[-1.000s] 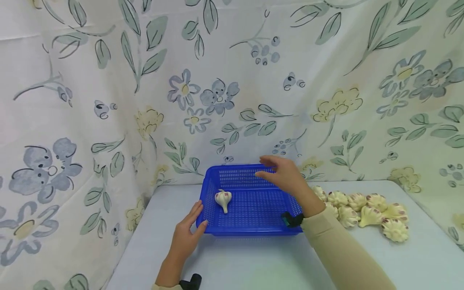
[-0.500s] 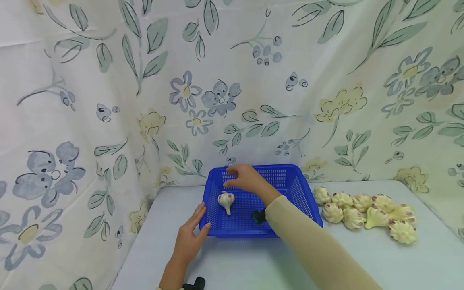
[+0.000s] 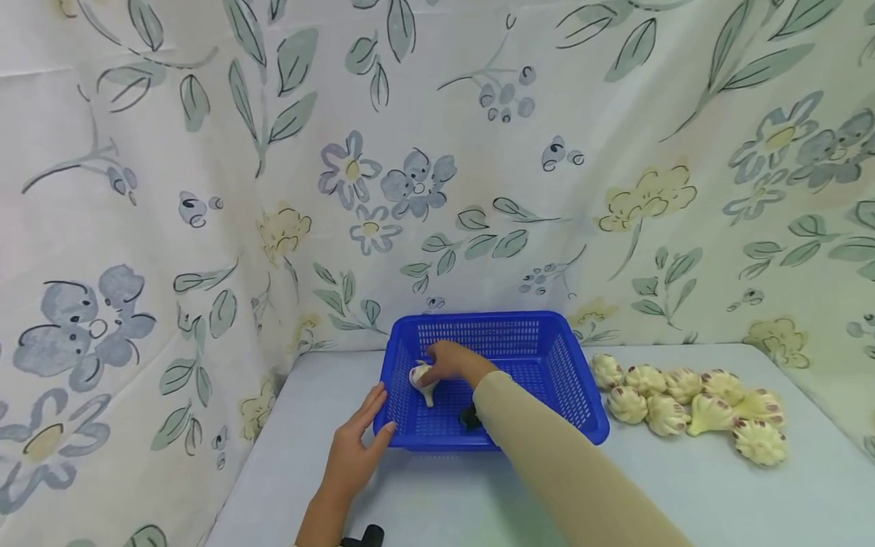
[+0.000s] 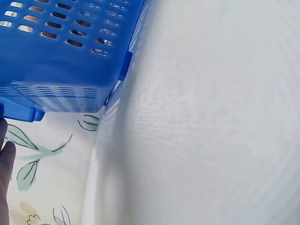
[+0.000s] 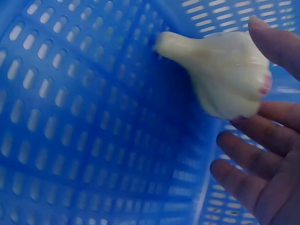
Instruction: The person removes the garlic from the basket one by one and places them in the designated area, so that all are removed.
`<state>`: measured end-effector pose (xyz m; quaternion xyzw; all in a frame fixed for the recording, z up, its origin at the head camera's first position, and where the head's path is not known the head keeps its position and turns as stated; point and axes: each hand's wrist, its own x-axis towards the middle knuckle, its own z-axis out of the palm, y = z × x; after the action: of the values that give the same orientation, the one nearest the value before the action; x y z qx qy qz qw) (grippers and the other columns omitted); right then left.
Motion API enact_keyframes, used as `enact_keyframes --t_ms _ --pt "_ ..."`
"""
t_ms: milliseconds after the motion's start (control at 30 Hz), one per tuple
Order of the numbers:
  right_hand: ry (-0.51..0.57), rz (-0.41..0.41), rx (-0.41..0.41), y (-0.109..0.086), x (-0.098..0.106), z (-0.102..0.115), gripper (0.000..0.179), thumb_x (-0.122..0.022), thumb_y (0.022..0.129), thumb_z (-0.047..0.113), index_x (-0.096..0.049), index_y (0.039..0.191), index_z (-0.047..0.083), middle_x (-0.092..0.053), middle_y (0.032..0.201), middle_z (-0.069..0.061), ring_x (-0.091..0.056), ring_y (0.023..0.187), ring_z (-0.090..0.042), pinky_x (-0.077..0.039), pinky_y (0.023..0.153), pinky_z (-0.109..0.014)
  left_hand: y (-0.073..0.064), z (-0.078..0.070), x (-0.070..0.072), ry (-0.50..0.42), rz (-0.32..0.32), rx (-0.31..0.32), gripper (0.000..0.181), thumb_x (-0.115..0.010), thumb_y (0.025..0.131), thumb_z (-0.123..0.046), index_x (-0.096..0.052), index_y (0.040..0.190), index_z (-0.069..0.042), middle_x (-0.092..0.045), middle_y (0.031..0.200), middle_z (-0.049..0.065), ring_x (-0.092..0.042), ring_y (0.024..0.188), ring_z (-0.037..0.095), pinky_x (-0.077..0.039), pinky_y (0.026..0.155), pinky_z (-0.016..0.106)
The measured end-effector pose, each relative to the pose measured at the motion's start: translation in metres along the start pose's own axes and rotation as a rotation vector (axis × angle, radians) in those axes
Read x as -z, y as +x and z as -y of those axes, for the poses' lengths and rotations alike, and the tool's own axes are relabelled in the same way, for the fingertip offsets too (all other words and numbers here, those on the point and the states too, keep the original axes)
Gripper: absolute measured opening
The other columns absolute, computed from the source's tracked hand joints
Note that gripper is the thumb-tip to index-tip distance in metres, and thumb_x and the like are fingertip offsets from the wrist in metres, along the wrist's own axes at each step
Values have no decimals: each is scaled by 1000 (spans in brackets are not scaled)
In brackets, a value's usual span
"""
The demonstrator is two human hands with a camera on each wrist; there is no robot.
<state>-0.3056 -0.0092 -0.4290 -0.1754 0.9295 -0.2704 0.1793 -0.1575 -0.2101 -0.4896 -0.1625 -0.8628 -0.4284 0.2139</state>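
A blue plastic basket (image 3: pixel 547 380) with slotted walls sits on the white table. Inside it, near the left wall, is one white garlic bulb (image 3: pixel 425 389) with purple marks. My right hand (image 3: pixel 454 360) reaches into the basket and pinches that bulb. In the right wrist view, the thumb (image 5: pixel 276 44) lies at one side of the garlic's broad end and fingers at the other; the stem points away from the palm. My left hand (image 3: pixel 352 448) touches the basket's left rim with fairly straight fingers. Only its fingertips (image 4: pixel 5 157) show in the left wrist view.
Several garlic bulbs (image 3: pixel 666 414) lie in a cluster on the table (image 3: pixel 807 501), right of the basket. A floral cloth (image 3: pixel 478 190) hangs behind and at the left. Dark wrist devices (image 3: pixel 372 535) are strapped to both wrists.
My right hand has moved left across the basket and down onto the garlic bulb, taking hold of it. The left hand stays at the basket's left rim.
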Motion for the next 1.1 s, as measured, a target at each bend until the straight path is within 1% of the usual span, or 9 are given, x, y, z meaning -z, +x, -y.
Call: enact_keyframes --t_ms 133,200,267,400,500,600,700,900,1100 --pt "32 25 -45 3 -7 -5 80 -80 80 39 -48 145 5 -55 142 -13 -52 131 -32 -38 113 -49 -1 1 0 15 2 -21 50 -65 96 -22 -53 142 -6 -45 153 4 -42 141 23 -29 107 11" --pt "37 33 -47 4 -9 -6 80 -80 80 39 -48 145 5 -55 142 -13 -52 131 -32 -38 113 -49 0 1 0 14 4 -18 50 -65 96 -22 -53 142 -6 -45 153 4 -42 141 22 -28 107 11" --pt "25 39 -33 4 -10 -6 77 -80 80 38 -50 143 6 -57 140 -13 -55 128 -30 -40 111 -48 0 1 -1 13 5 -11 50 -65 96 -23 -53 142 -7 -45 153 3 -42 141 21 -28 107 11" --pt "10 42 -1 5 -10 -6 65 -82 79 33 -60 135 6 -65 128 -10 -62 113 -25 -47 105 -44 0 1 -2 18 8 -1 50 -65 96 -24 -53 142 -8 -44 153 1 -41 141 20 -28 107 11" --pt "8 44 4 6 -11 -5 59 -83 78 32 -65 128 7 -69 119 -7 -64 104 -21 -50 101 -42 0 1 -2 9 8 6 51 -65 95 -24 -54 142 -8 -44 153 -1 -41 141 18 -28 107 11" --pt "10 53 13 6 -11 -4 63 -84 76 33 -64 130 8 -68 121 -6 -63 104 -21 -49 101 -42 0 1 -1 6 4 14 50 -66 95 -25 -54 141 -9 -44 153 -2 -40 141 15 -29 107 11" --pt "3 64 43 4 -12 -2 63 -85 76 33 -64 131 9 -68 122 -7 -63 105 -20 -50 101 -41 -1 1 -1 15 6 23 51 -66 95 -26 -54 142 -10 -44 153 -3 -40 141 14 -29 106 12" --pt "-27 77 112 2 -10 1 43 -83 79 28 -72 118 14 -72 103 1 -63 89 -13 -53 89 -34 -1 2 -2 22 0 12 50 -65 96 -26 -54 142 -9 -44 153 -2 -41 141 15 -30 106 13" --pt "-76 66 157 2 -8 0 37 -78 84 33 -74 116 16 -73 103 4 -63 88 -10 -54 89 -32 -1 1 -1 23 -5 -12 49 -64 96 -24 -54 141 -7 -45 153 1 -42 141 19 -29 107 11"
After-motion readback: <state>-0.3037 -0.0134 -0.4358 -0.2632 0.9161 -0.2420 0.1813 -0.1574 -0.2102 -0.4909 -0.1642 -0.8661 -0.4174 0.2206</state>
